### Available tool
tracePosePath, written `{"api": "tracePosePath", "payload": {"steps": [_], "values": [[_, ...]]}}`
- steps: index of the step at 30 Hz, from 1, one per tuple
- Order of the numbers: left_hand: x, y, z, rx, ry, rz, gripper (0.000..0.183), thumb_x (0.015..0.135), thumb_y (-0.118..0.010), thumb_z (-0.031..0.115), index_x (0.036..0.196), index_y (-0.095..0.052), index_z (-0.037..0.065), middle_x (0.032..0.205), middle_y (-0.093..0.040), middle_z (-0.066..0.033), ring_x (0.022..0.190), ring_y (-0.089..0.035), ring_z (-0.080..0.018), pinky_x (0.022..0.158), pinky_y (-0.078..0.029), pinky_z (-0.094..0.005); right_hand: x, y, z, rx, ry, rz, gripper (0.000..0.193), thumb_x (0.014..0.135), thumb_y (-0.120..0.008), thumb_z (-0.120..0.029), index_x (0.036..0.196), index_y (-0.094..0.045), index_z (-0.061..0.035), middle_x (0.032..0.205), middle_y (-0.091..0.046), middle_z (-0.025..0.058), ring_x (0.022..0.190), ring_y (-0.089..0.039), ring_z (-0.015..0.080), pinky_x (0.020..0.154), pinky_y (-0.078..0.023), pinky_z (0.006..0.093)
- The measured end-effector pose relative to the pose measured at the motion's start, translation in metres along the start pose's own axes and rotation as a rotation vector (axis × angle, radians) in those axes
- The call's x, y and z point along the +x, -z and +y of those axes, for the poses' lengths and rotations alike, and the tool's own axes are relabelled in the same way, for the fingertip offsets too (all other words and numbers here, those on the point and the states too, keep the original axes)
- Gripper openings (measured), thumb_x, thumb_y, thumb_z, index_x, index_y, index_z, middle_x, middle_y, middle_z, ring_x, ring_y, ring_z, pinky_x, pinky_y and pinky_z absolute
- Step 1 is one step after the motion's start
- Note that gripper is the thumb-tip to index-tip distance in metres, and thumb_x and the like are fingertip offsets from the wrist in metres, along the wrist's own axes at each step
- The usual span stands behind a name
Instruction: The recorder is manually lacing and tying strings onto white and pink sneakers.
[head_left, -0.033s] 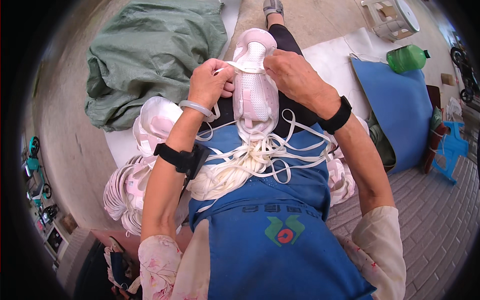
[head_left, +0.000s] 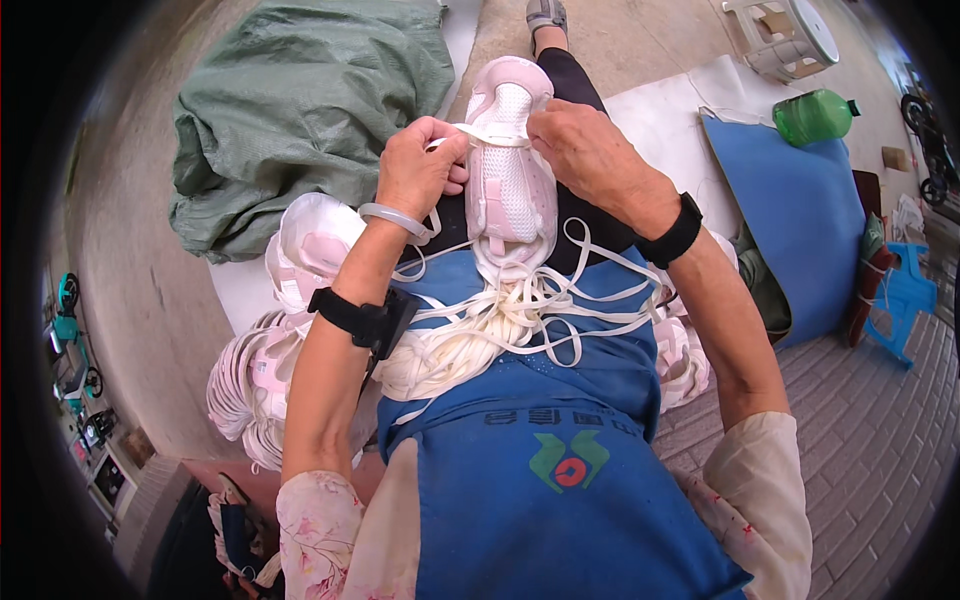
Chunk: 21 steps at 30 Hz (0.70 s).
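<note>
A pink and white shoe upper (head_left: 514, 195) lies lengthwise over my lap, its rounded pink end away from me. Across its white mesh runs a flat white shoelace (head_left: 495, 133). My left hand (head_left: 425, 160) pinches the lace at the upper's left edge. At the opposite edge my right hand (head_left: 590, 150) is closed, fingers curled at the lace's other side; its fingertips are partly hidden. A tangled bundle of cream-white laces (head_left: 460, 345) rests on my blue apron (head_left: 530, 400), with loose loops spreading right.
Stacked pink and white uppers (head_left: 255, 375) sit left of my lap, and more (head_left: 680, 360) sit at the right. A green woven sack (head_left: 310, 120) lies far left. To the right are a blue sheet (head_left: 785, 200), a green bottle (head_left: 815, 118), a white stool (head_left: 785, 40) and a blue stool (head_left: 905, 300).
</note>
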<state>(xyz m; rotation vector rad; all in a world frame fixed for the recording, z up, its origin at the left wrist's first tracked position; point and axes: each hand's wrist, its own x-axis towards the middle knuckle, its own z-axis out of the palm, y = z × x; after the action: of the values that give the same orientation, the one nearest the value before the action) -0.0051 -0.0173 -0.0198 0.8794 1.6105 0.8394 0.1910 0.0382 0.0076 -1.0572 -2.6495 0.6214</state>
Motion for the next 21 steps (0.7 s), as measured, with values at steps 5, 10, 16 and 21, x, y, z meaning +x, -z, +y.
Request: {"api": "tracePosePath", "payload": {"steps": [5, 10, 16, 21], "values": [[0.0, -0.004, -0.007, 0.28, -0.17, 0.073, 0.014, 0.087, -0.064, 0.016, 0.087, -0.064, 0.001, 0.07, -0.063, -0.003, 0.058, -0.059, -0.0073, 0.052, -0.051, -0.0216, -0.002, -0.003, -0.007, -0.023, -0.059, 0.018, 0.008, 0.079, -0.053, -0.002, 0.08, -0.059, 0.0034, 0.085, -0.061, 0.0208, 0.079, -0.062, 0.0383, 0.071, -0.051, 0.0438], [-0.002, -0.009, -0.01, 0.431, -0.393, 0.208, 0.02, 0.085, -0.066, 0.018, 0.088, -0.064, -0.002, 0.067, -0.064, -0.0082, 0.06, -0.062, -0.0126, 0.055, -0.05, -0.0267, 0.004, -0.007, -0.004, -0.038, 0.018, -0.038, 0.01, 0.079, -0.056, -0.005, 0.081, -0.06, 0.0037, 0.085, -0.061, 0.0206, 0.074, -0.062, 0.0389, 0.07, -0.051, 0.0436], [-0.023, -0.008, -0.007, 0.607, -0.555, 0.159, 0.032, 0.085, -0.066, 0.025, 0.102, -0.062, -0.002, 0.089, -0.063, -0.0158, 0.071, -0.063, -0.027, 0.068, -0.049, -0.0355, -0.018, -0.003, -0.016, 0.194, -0.229, 0.151, 0.023, 0.08, -0.065, -0.021, 0.088, -0.059, -0.0002, 0.09, -0.059, 0.0189, 0.081, -0.061, 0.0348, 0.071, -0.048, 0.0442], [-0.029, -0.014, -0.002, 0.869, -0.615, 0.152, 0.025, 0.089, -0.057, 0.021, 0.097, -0.057, -0.002, 0.091, -0.057, -0.0193, 0.076, -0.061, -0.0354, 0.069, -0.049, -0.0423, -0.03, -0.005, -0.045, -0.262, -0.164, 0.123, 0.039, 0.077, -0.069, -0.023, 0.101, -0.054, 0.004, 0.097, -0.053, 0.0173, 0.086, -0.056, 0.0299, 0.072, -0.047, 0.0367]]}}
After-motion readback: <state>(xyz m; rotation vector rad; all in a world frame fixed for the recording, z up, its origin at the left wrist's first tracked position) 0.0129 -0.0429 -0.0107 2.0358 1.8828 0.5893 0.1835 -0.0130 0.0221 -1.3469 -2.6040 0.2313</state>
